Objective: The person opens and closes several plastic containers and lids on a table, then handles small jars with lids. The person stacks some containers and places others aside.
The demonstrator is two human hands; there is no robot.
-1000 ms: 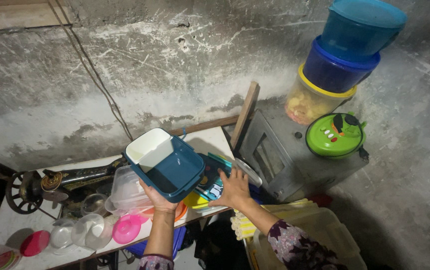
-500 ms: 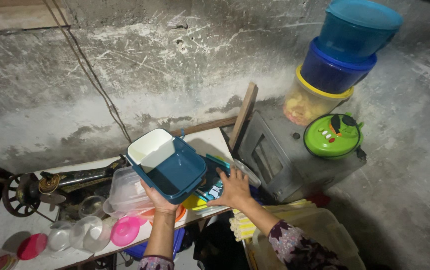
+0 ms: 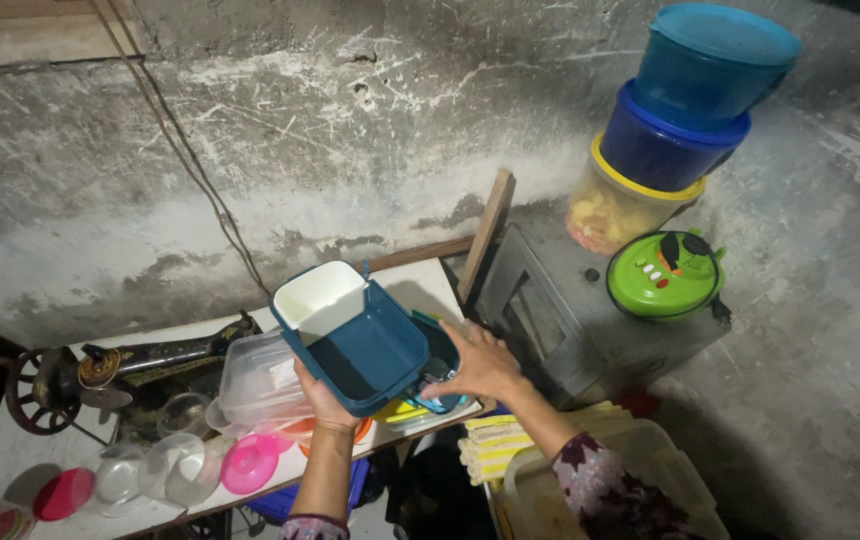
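Head view shows almost no change: left hand (image 3: 322, 398) still grasps the blue lunch box (image 3: 362, 345), while right hand (image 3: 480, 362) stays spread open on the stacked lids (image 3: 430, 395).

You have few packages here: beneath the tilted blue lunch box (image 3: 365, 350) lies a small printed pack (image 3: 428, 372), dark with blue and white patches, perhaps a card label, and near it a stack of yellow-striped packets (image 3: 495, 445)

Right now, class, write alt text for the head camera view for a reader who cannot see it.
The left hand holds up an open dark blue lunch box with a white insert, while the right hand rests on items on a cluttered white table. Stacked tubs stand to the right.
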